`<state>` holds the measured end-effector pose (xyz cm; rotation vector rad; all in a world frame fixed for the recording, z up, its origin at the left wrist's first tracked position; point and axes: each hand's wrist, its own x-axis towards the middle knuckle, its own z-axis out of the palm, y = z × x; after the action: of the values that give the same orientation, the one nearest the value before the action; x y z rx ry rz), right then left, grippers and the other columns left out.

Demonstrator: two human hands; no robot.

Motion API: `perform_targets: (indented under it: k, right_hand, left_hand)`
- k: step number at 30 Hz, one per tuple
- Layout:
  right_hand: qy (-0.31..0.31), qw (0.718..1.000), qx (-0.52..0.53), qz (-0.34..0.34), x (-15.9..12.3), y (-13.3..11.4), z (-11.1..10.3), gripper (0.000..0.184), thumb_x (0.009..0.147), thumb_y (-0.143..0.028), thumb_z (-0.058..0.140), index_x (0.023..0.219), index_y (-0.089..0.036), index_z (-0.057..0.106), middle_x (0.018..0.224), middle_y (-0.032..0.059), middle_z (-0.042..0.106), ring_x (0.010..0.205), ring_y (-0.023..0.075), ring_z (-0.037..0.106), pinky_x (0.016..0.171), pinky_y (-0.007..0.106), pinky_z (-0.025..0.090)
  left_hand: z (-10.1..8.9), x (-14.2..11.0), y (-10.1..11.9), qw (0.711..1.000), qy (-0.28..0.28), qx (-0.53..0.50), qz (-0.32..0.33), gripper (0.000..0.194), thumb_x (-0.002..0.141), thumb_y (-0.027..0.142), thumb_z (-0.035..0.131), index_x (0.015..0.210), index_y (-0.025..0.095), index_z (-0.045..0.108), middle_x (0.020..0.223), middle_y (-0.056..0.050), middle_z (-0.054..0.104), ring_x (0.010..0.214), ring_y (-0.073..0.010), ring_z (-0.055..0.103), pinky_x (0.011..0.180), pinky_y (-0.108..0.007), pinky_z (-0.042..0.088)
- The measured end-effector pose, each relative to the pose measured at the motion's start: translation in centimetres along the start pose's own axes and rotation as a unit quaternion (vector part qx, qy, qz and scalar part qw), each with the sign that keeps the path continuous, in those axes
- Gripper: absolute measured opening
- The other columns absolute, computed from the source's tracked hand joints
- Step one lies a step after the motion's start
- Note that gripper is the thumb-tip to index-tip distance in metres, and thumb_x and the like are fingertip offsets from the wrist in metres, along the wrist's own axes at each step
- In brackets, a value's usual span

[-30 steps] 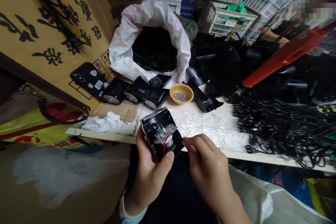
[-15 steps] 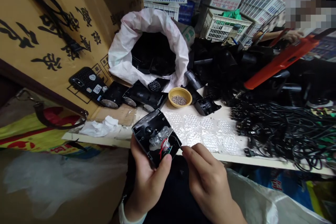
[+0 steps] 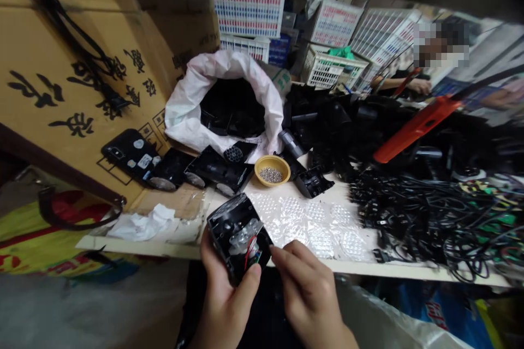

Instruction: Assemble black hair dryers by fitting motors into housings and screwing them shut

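Observation:
My left hand [image 3: 231, 289] is wrapped round a black plastic housing [image 3: 229, 229], its open side facing up. Inside the housing lie a clear plastic part [image 3: 244, 237] and red and white wires [image 3: 250, 251]; the thumb presses near the wires. At the housing's right edge, my right hand [image 3: 307, 289] has thumb and forefinger pinched together; what they grip, if anything, is too small to make out. Beyond the hands, a yellow bowl [image 3: 272, 170] of small metal screws stands on the bench, with several black shells [image 3: 219, 172] to its left.
A white sack [image 3: 180, 114] full of black parts stands behind the bowl. Clear lens sheets [image 3: 319, 223] lie along the bench [image 3: 356, 266]. Black cables [image 3: 429, 223] pile up at right, below an orange-red tool [image 3: 417, 131]. Another person [image 3: 409, 82] sits at the far right.
The view has tilted up, so the bench and things on it sit lower in the picture. Both hands keep about the same hold on the housing's left side and right edge.

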<state>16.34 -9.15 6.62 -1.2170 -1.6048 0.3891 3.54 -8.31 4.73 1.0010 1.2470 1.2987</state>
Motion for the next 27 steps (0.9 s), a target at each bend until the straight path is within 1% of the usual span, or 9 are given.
perform_targets:
  k: [3,7,10,15,18,20,23,25,27]
  right_hand:
    - [0.028,1.0,0.0,-0.004,-0.1,1.1,0.5,0.03,0.092,-0.009,0.047,0.106,-0.016,0.073,0.068,0.0037,0.06,0.058,0.0135,0.059,0.051,0.022,0.046]
    - [0.029,0.994,0.005,0.101,0.4,1.6,0.2,0.018,0.092,-0.019,0.056,0.087,-0.018,0.073,0.067,0.0025,0.064,0.061,0.0143,0.062,0.056,0.022,0.048]
    - [0.0,0.992,-0.025,0.127,0.5,1.0,-0.6,0.018,0.092,-0.021,0.056,0.082,-0.019,0.07,0.071,0.0027,0.068,0.064,0.0149,0.064,0.058,0.022,0.049]
    - [0.004,0.996,-0.03,0.083,0.1,-0.4,-1.2,0.018,0.094,-0.017,0.05,0.091,-0.019,0.067,0.075,0.0037,0.066,0.067,0.0145,0.063,0.061,0.021,0.048]
    - [-0.013,0.991,0.006,0.133,0.0,-0.4,-1.2,0.02,0.095,-0.021,0.048,0.092,-0.019,0.068,0.078,0.0048,0.066,0.071,0.0158,0.062,0.063,0.023,0.048]
    - [-0.043,0.973,0.06,0.218,0.0,0.1,-1.4,0.02,0.094,-0.029,0.051,0.091,-0.018,0.068,0.075,0.0042,0.064,0.066,0.0155,0.059,0.059,0.023,0.045]
    - [-0.081,0.913,0.207,0.342,0.2,1.0,-1.6,0.025,0.091,-0.039,0.059,0.093,-0.016,0.068,0.072,0.002,0.061,0.056,0.0109,0.049,0.051,0.021,0.038]
    - [-0.078,0.874,0.293,0.378,0.2,1.4,-1.6,0.028,0.088,-0.041,0.064,0.094,-0.014,0.068,0.072,0.001,0.059,0.053,0.0077,0.044,0.05,0.019,0.034]
    - [-0.065,0.859,0.328,0.387,0.3,1.5,-1.5,0.027,0.086,-0.04,0.066,0.092,-0.014,0.069,0.071,0.0007,0.059,0.053,0.0064,0.042,0.05,0.018,0.033]
  left_hand:
    - [1.0,-0.1,0.9,0.999,-0.008,-0.029,-0.025,0.082,0.085,0.047,0.063,0.15,0.034,0.014,0.139,-0.01,0.05,0.127,-0.0324,0.051,0.113,-0.049,0.034]
    - [1.8,-0.2,1.5,0.999,-0.006,-0.039,-0.029,0.084,0.085,0.048,0.062,0.151,0.035,0.012,0.139,-0.01,0.051,0.125,-0.0324,0.054,0.113,-0.051,0.034]
    - [1.7,0.1,1.3,0.999,-0.009,-0.031,-0.042,0.084,0.083,0.05,0.064,0.149,0.034,0.014,0.135,-0.011,0.053,0.124,-0.0332,0.053,0.112,-0.052,0.034]
    - [1.4,0.3,0.6,1.0,0.004,-0.02,0.017,0.076,0.084,0.043,0.066,0.145,0.031,0.022,0.136,-0.01,0.048,0.129,-0.0309,0.046,0.114,-0.045,0.03]
    - [1.4,0.1,0.4,0.999,0.0,-0.016,0.035,0.076,0.086,0.041,0.064,0.146,0.027,0.019,0.138,-0.013,0.044,0.135,-0.0312,0.039,0.116,-0.045,0.025]
    - [1.5,-0.1,0.5,0.999,0.003,-0.01,0.039,0.079,0.086,0.041,0.064,0.147,0.026,0.017,0.142,-0.014,0.04,0.136,-0.0312,0.039,0.115,-0.045,0.027]
    - [1.7,-0.3,0.8,0.999,0.013,0.01,0.052,0.08,0.085,0.04,0.064,0.147,0.023,0.016,0.146,-0.017,0.036,0.136,-0.0316,0.04,0.114,-0.044,0.031]
    - [1.8,-0.4,0.9,0.998,0.012,0.013,0.054,0.081,0.085,0.041,0.064,0.148,0.023,0.015,0.145,-0.018,0.037,0.134,-0.0319,0.042,0.113,-0.044,0.033]
    - [1.9,-0.3,0.9,0.999,0.008,0.008,0.051,0.083,0.086,0.041,0.063,0.148,0.023,0.012,0.143,-0.018,0.038,0.132,-0.0316,0.043,0.112,-0.044,0.034]
